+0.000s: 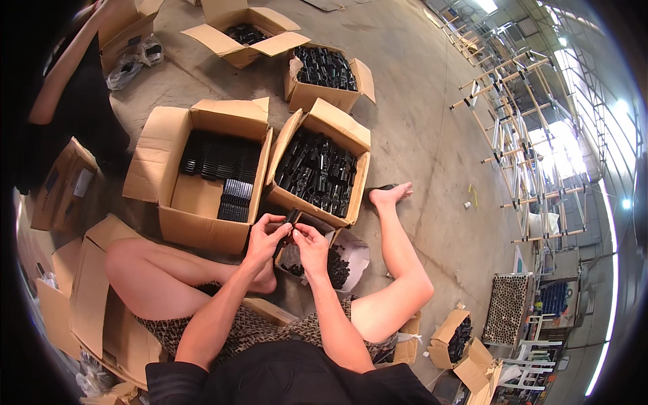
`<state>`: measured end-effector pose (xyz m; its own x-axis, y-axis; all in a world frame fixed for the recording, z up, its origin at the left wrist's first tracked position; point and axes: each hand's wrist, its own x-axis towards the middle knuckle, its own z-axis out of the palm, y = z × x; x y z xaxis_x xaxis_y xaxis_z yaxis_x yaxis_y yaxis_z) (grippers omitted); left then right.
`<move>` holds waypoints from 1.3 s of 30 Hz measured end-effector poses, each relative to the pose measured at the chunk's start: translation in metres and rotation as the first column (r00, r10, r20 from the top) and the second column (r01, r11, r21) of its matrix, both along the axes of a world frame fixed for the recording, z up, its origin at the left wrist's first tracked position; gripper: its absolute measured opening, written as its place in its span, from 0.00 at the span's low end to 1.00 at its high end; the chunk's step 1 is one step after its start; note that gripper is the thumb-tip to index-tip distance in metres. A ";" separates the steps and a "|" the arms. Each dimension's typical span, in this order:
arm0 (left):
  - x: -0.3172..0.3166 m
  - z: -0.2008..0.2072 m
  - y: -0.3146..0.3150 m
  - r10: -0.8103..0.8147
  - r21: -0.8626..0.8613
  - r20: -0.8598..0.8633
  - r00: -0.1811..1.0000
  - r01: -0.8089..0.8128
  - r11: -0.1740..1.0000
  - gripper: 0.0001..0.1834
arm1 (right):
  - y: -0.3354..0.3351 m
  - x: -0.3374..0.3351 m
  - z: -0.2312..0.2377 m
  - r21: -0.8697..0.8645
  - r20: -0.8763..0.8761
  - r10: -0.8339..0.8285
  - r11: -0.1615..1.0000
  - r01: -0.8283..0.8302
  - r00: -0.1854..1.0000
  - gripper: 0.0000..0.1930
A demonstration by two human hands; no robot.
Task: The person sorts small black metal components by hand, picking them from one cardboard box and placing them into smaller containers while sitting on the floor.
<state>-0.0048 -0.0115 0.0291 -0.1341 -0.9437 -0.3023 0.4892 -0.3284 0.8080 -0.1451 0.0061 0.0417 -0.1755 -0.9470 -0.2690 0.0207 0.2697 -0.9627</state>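
Between my two hands, just in front of the boxes, is a small black part [292, 217], probably plastic; its exact kind is hard to make out. My left hand [265, 237] grips it from the left, thumb and fingers closed. The fingertips of my right hand [310, 244] pinch at its right side. Below them, a small box lined with a white bag [354, 260] holds many tiny black pieces [337, 268]. Beyond my hands stand an open carton [202, 226] with stacked black parts in rows and another carton [356, 196] full of black clip-like parts.
Two more open cartons, one with flaps spread [280, 44] and one filled [320, 96], stand farther off. Another person's arm [67, 74] is at the upper left. Flattened cardboard [91, 297] lies left of my knee. Metal frames [526, 135] stand at the right.
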 end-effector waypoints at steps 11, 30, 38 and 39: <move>-0.014 -0.012 0.019 -0.084 -0.028 0.229 0.970 0.093 0.995 0.15 | 0.029 -0.017 -0.027 -0.004 -0.008 -0.088 0.996 0.088 0.996 0.11; -0.015 -0.035 0.017 -0.052 -0.025 0.296 0.954 0.062 0.998 0.15 | 0.023 -0.012 -0.048 0.008 -0.120 -0.040 0.999 0.041 0.992 0.09; -0.016 -0.039 0.019 -0.035 -0.075 0.393 0.919 0.069 0.995 0.16 | 0.024 -0.009 -0.058 0.204 0.099 -0.055 0.978 0.034 0.994 0.13; -0.016 -0.040 0.020 -0.041 -0.074 0.390 0.920 0.075 0.994 0.17 | 0.024 -0.011 -0.060 0.233 0.114 -0.051 0.972 0.024 0.992 0.14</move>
